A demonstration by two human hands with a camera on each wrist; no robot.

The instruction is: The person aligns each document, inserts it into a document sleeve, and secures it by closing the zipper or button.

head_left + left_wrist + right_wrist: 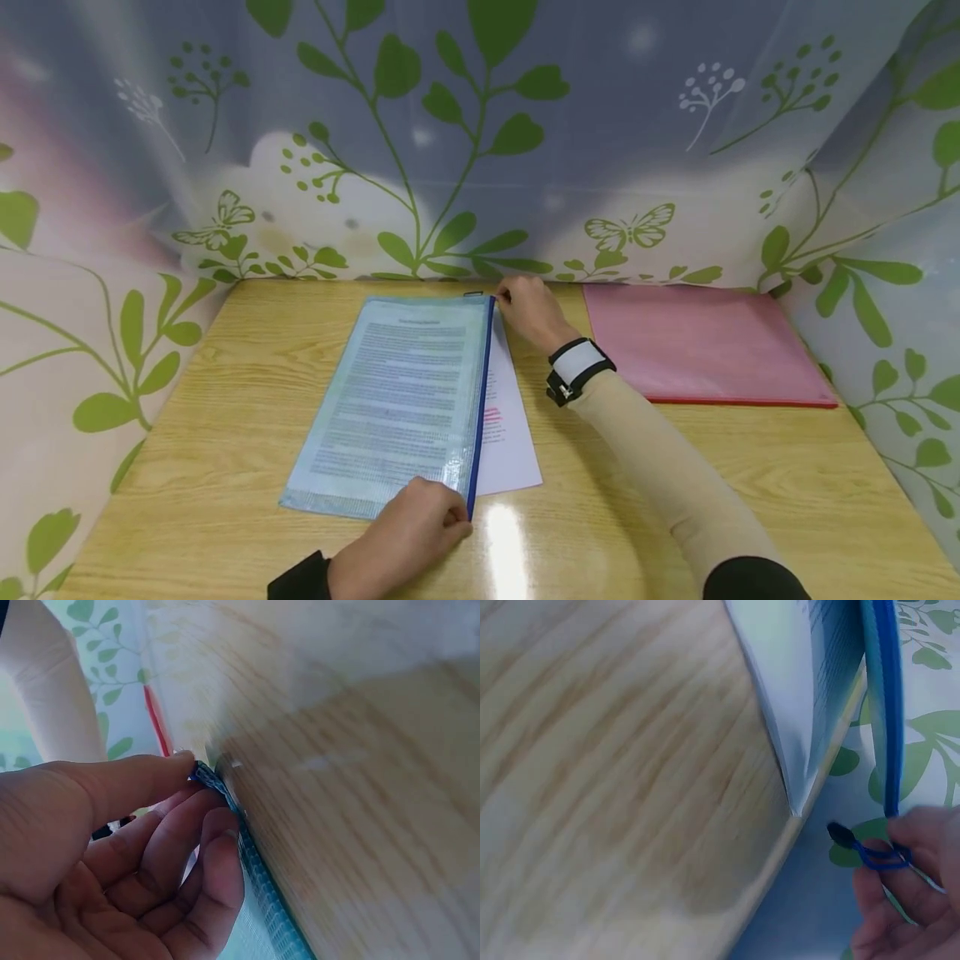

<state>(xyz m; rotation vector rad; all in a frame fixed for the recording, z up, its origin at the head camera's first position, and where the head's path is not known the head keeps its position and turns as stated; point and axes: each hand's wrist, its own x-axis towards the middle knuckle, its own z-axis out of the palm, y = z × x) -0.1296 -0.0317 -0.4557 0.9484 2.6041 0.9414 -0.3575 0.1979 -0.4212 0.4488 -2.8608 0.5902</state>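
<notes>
A translucent blue zip document pouch (386, 392) lies on the wooden table, with a printed page showing through it. Its dark blue zip edge (482, 400) runs along the right side. White printed paper (510, 442) with pink marks sticks out past that edge; whether it lies inside or under the pouch I cannot tell. My left hand (408, 533) pinches the near right corner between thumb and fingers. At the far right corner my right hand (531, 310) pinches the end of the zip edge. A blue cord loop with a dark pull (841, 835) hangs by its fingers.
A pink folder (712, 342) with a red edge lies on the right of the wooden table (225, 400). Behind and at both sides, a leaf-patterned curtain (480, 167) meets the table edges.
</notes>
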